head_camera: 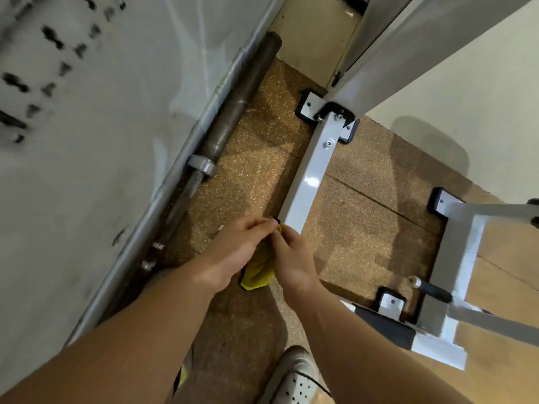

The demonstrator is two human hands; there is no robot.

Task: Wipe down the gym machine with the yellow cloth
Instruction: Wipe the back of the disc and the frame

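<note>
**Cloth gathered at the end of the floor bar**

2 bare forearms reach down from the bottom of the view, with a white shoe (294, 377) beneath them. They meet at the cloth (258, 272). The left hand (236, 252) and right hand (291, 258) both curl their fingers on it, pinching the yellow bundle between them, and its tail hangs toward the floor (364, 228).

The hands sit at the near end of the machine's white bar (309, 182); I cannot tell if they touch it. The bar runs on to a bolted upright (379, 59). A barbell (230, 112) lies along the left, and more white frame (455, 258) stands to the right.

I'd judge the wiping far from finished. The cloth is bunched, not flat on metal, and nothing shows which parts are already clean.
</note>
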